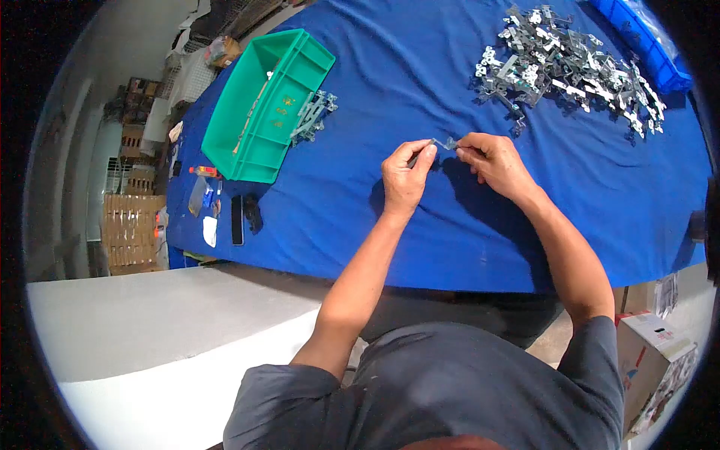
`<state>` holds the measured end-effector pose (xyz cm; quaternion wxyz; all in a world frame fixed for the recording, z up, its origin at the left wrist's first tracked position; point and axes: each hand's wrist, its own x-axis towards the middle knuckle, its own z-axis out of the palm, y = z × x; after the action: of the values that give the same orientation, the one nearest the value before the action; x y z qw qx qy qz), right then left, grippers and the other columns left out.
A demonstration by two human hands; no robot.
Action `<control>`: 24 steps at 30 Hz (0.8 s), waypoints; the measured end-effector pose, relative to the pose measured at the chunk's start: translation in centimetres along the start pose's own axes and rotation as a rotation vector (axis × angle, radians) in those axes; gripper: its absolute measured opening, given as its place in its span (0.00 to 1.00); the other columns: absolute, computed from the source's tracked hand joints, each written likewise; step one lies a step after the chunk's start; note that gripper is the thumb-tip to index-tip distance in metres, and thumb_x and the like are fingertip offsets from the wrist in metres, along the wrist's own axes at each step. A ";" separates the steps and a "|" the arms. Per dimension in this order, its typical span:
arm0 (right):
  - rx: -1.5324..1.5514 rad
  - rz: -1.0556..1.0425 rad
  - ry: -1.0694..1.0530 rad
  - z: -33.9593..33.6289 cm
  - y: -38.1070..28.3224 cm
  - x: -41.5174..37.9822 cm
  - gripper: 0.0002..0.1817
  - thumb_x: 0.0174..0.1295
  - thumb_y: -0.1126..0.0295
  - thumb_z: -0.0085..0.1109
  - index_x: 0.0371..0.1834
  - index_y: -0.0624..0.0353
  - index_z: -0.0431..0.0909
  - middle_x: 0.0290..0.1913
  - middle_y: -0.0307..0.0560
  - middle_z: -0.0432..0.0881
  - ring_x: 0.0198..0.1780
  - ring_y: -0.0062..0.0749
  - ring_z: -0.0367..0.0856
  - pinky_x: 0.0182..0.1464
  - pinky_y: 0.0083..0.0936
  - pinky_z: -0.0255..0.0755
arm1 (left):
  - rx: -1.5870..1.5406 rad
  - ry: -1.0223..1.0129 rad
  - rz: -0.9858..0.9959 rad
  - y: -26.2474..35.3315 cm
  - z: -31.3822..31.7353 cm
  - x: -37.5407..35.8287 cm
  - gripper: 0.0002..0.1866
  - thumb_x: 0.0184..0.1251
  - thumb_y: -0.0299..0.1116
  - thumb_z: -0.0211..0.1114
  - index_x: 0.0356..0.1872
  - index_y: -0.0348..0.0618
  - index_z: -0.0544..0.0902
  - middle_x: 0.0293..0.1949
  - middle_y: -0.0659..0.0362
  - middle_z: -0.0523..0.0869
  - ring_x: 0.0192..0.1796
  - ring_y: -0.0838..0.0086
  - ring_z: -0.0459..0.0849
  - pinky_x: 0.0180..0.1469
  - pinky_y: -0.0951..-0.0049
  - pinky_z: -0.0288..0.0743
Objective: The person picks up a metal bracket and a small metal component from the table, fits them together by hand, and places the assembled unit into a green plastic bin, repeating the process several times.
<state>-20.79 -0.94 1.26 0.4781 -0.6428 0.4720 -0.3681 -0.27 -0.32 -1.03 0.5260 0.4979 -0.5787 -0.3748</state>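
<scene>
A small bent metal bracket point(448, 143) is held in the air over the blue cloth, one end in each hand. My left hand point(406, 174) pinches its left end between thumb and forefinger. On the other end, my right hand point(496, 163) closes with thumb and fingertips, the rest of its fingers curled. The fingers cover part of the bracket, so its full shape is hidden. Beyond my right hand lies a large loose pile of similar metal brackets point(564, 71). A smaller group of brackets point(313, 117) rests left of my left hand, against the green bin.
The green plastic bin point(259, 154) stands at the left on the blue cloth point(360, 240). A blue bin point(660, 64) sits at the far right corner. Near the left edge lie a phone point(238, 220) and small items. A cardboard box point(651, 349) stands below at right.
</scene>
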 end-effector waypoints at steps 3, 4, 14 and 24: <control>-0.007 0.016 -0.013 -0.2 -0.5 -0.1 0.10 0.72 0.67 0.61 0.46 0.64 0.84 0.24 0.43 0.80 0.23 0.24 0.79 0.26 0.27 0.73 | 0.029 0.024 0.032 -0.2 0.0 0.1 0.08 0.70 0.28 0.71 0.44 0.33 0.89 0.35 0.62 0.88 0.36 0.84 0.82 0.39 0.79 0.76; -0.004 0.015 -0.033 -0.2 -0.3 0.0 0.10 0.72 0.67 0.60 0.45 0.64 0.84 0.25 0.43 0.80 0.24 0.24 0.80 0.26 0.27 0.73 | 0.020 0.013 0.004 -0.3 -0.1 0.1 0.08 0.70 0.28 0.71 0.44 0.33 0.89 0.35 0.61 0.88 0.36 0.84 0.82 0.39 0.79 0.76; 0.018 -0.037 -0.004 0.3 0.3 0.1 0.10 0.73 0.67 0.60 0.42 0.64 0.78 0.25 0.46 0.81 0.26 0.27 0.81 0.29 0.30 0.76 | 0.129 -0.015 0.116 0.9 -0.1 0.2 0.08 0.68 0.27 0.71 0.44 0.34 0.90 0.32 0.59 0.87 0.34 0.80 0.82 0.37 0.76 0.75; -0.026 -0.098 0.019 0.0 -0.3 0.0 0.10 0.73 0.68 0.60 0.46 0.65 0.80 0.31 0.49 0.81 0.32 0.34 0.84 0.35 0.34 0.76 | 0.221 -0.116 0.124 1.5 -0.1 0.1 0.08 0.69 0.26 0.71 0.45 0.34 0.90 0.35 0.61 0.88 0.37 0.82 0.82 0.41 0.80 0.75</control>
<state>-20.72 -0.93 1.59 0.4464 -0.6679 0.4492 -0.3909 -0.48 -0.10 0.47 0.4559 0.4937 -0.6753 -0.3039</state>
